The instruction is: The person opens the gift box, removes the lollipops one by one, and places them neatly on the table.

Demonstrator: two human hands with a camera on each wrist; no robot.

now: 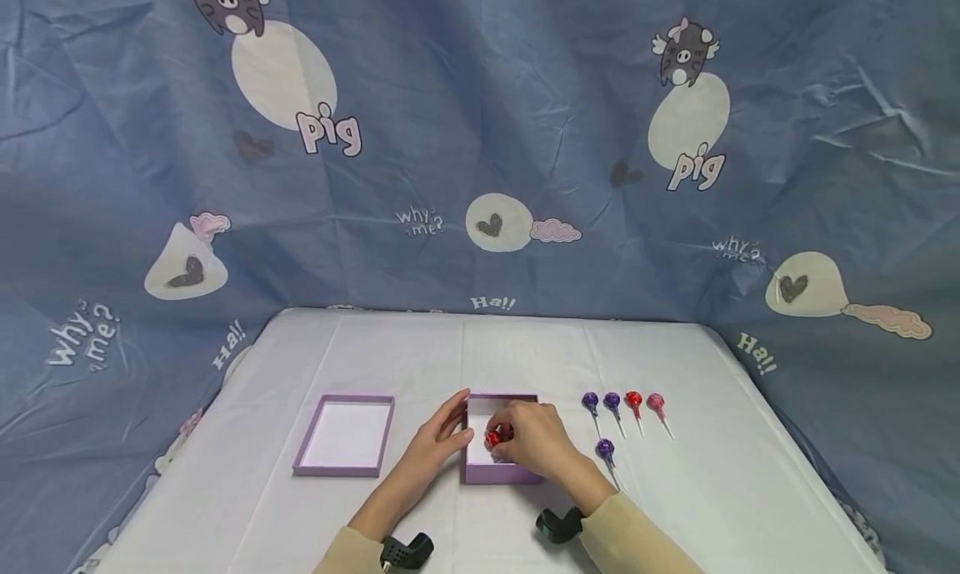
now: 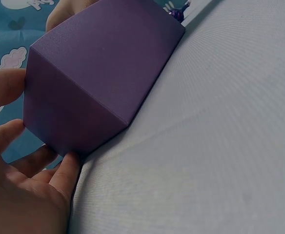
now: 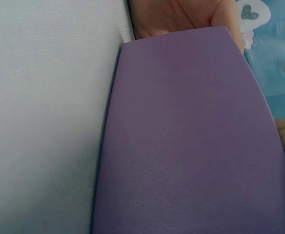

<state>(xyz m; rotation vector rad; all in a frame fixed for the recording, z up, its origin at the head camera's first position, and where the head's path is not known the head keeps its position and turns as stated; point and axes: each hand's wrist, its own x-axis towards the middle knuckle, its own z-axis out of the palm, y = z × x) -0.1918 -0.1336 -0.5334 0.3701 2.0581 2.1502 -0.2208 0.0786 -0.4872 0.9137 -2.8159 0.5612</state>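
A purple box (image 1: 501, 474) with a white inside stands open on the table in the head view. My right hand (image 1: 536, 436) reaches into it, and its fingertips pinch a red lollipop (image 1: 492, 439). Part of a second dark red wrapped candy shows beside those fingers; the sticks are hidden by the hand. Against the box's left wall rests my left hand (image 1: 435, 441), its fingers along the side and its thumb at the rim. The left wrist view shows these fingers (image 2: 67, 175) touching the purple wall. In the right wrist view the box's front wall (image 3: 191, 131) hides the right fingertips.
Left of the box lies a shallow purple-edged lid (image 1: 348, 435), white side up. To the right are a row of purple, red (image 1: 633, 400) and pink lollipops (image 1: 656, 402), with another purple lollipop (image 1: 604, 449) nearer the right forearm. A blue printed cloth (image 1: 420, 157) hangs behind the white table.
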